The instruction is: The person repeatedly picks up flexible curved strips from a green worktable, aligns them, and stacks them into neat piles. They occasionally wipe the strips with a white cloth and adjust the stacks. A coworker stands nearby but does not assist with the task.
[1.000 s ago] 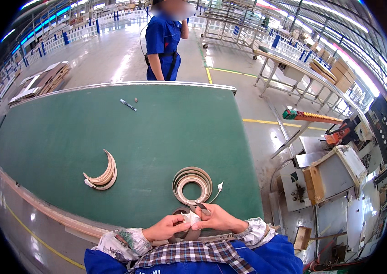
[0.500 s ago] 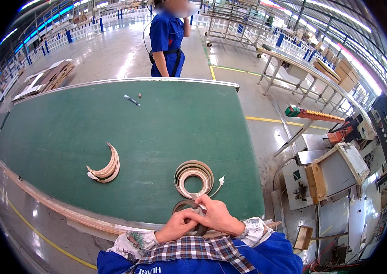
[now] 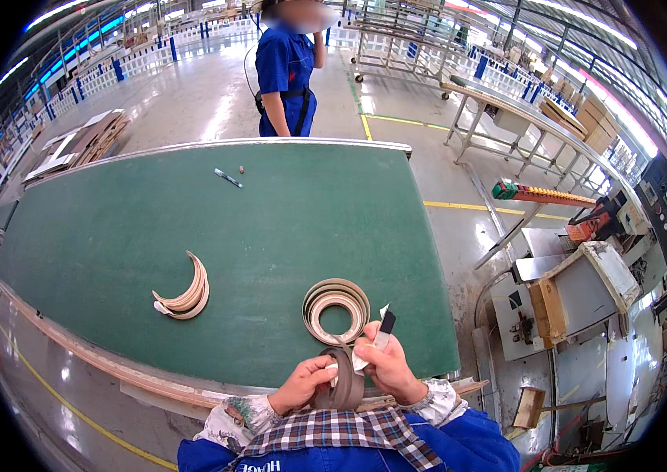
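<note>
Close to my body, my left hand point(image 3: 306, 385) pinches a coil of grey-brown banding strip point(image 3: 348, 385) at its left side. My right hand point(image 3: 388, 370) is closed at the coil's right, with a white scrap point(image 3: 358, 359) and a flat pale piece with a black end point(image 3: 386, 325) between its fingers; I cannot tell that piece's kind. Just beyond the hands, a larger beige and brown coil of strip point(image 3: 312, 305) lies on the green table point(image 3: 270, 228). Further left rests a crescent-shaped bundle of beige strip point(image 3: 192, 295) with a white tip.
A pen-like marker point(image 3: 228, 178) and a small brown bit point(image 3: 242, 168) lie toward the table's far edge. Behind that edge stands a co-worker point(image 3: 286, 79) in blue. To the right are a long metal-legged bench point(image 3: 522, 110), a wooden-sided tray point(image 3: 585, 283) and a control panel point(image 3: 661, 200).
My hands have moved apart, my right hand going up and to the right. The pale piece with the black end now shows in it, and more of the grey-brown coil is uncovered.
</note>
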Available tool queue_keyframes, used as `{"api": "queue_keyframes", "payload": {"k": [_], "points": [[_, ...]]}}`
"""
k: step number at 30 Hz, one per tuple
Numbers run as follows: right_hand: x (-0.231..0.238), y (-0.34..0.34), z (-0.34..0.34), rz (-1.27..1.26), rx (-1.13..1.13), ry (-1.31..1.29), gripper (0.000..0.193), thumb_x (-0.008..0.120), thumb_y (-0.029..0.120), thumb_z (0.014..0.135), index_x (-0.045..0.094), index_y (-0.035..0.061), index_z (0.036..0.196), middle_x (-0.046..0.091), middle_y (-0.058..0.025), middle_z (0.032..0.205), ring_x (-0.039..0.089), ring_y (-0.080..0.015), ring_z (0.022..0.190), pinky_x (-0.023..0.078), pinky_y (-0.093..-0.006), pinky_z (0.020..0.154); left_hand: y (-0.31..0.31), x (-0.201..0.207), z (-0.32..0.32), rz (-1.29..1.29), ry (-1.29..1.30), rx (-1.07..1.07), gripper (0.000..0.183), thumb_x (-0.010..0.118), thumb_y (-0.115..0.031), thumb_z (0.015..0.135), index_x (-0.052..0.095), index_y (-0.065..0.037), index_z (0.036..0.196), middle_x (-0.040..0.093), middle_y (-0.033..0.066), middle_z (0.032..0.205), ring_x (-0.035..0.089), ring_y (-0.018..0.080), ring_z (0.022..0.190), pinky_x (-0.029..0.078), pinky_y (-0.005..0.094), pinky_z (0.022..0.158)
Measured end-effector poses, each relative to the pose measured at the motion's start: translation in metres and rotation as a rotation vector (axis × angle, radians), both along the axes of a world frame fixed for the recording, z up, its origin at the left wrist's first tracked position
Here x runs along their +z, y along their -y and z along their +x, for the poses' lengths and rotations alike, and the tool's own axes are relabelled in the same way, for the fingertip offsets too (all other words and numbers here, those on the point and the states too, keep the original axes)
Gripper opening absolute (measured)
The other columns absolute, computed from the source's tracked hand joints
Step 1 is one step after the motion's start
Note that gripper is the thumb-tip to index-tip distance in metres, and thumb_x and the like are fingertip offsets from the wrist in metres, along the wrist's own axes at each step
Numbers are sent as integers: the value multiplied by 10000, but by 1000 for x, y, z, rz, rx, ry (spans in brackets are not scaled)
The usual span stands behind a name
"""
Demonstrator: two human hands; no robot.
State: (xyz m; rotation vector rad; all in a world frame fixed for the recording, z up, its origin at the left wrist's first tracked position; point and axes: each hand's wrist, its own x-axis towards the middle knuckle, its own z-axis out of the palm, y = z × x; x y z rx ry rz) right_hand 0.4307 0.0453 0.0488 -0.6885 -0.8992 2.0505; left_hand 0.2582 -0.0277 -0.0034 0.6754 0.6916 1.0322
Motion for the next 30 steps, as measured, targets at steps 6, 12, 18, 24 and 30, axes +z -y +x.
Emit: {"api": "queue_keyframes", "payload": {"k": [6, 12, 18, 24, 30], "points": [[7, -19, -19, -300, -86, -379, 96, 482, 82, 852, 409, 145, 848, 443, 52, 673, 333, -51, 448, 249, -197, 364, -17, 30, 13, -51, 208, 295, 183, 419, -138, 933, 487, -1, 1033, 604, 96, 963, 618, 190, 843, 518, 328, 757], [14, -28, -21, -367, -15, -671, 109, 499, 99, 832, 409, 160, 829, 440, 54, 635, 251, -75, 363, 245, -215, 343, -26, 50, 16, -5, 295, 295, 166, 362, -174, 950, 446, -37, 989, 598, 124, 947, 620, 261, 887, 533, 385, 790], [13, -34, -26, -302, 25, -687, 105, 499, 88, 814, 418, 155, 812, 461, 42, 648, 270, -81, 362, 260, -211, 345, -31, 36, 14, -61, 433, 393, 248, 335, -275, 967, 486, -78, 974, 607, 82, 841, 566, 214, 552, 472, 322, 501], [17, -29, -27, -280, -32, -556, 135, 478, 56, 830, 381, 148, 813, 421, 44, 672, 290, -50, 405, 210, -192, 330, -23, 50, 10, 128, 278, 336, 500, 422, -547, 890, 448, -75, 1051, 584, 93, 842, 507, 174, 460, 408, 266, 395], [20, -30, -28, -278, 5, -545, 157, 507, 53, 808, 400, 165, 782, 405, 52, 644, 259, -51, 399, 203, -197, 338, -25, 59, 20, 316, -370, 544, 622, 667, 14, 741, 346, -25, 1272, 556, 33, 772, 488, 52, 492, 351, 194, 399]]}}
